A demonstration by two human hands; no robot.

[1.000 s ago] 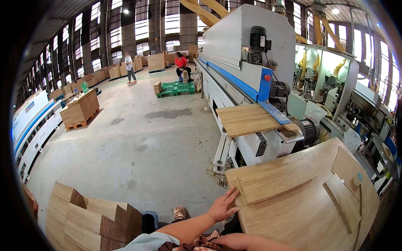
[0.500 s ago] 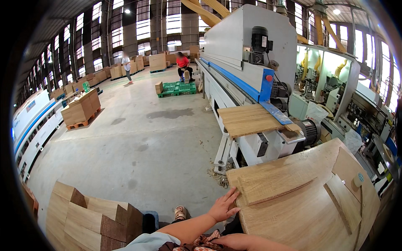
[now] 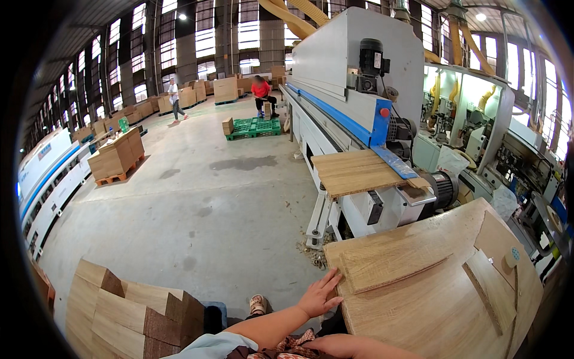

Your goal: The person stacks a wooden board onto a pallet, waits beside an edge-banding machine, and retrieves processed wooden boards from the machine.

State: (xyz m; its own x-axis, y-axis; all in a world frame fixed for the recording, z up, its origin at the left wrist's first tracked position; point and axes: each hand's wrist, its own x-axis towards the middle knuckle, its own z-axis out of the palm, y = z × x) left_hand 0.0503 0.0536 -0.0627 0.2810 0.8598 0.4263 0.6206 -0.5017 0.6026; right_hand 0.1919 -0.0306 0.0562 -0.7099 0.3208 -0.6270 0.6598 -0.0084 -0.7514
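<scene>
My left hand [image 3: 320, 297] lies with fingers spread on the left edge of a wood-grain tabletop [image 3: 412, 299]. Its fingertips are close beside a loose wood-grain board [image 3: 388, 263] lying there, and nothing is in its grasp. Of my right arm only the forearm [image 3: 359, 346] shows at the lower edge; the hand itself is out of the picture. Further right on the same surface are a narrow wood-grain strip [image 3: 491, 291] and a small round roll [image 3: 512, 257].
Stacked wood-grain panels [image 3: 128, 314] stand at lower left. Ahead is a long grey-and-blue machine [image 3: 353, 78] with a board [image 3: 357, 172] on its near end. A person in red [image 3: 260, 90] sits by a green pallet [image 3: 254, 126]; another person [image 3: 174, 99] is further left.
In the distance, the standing person has stepped to the left. My left hand and the boards on the tabletop have stayed put.
</scene>
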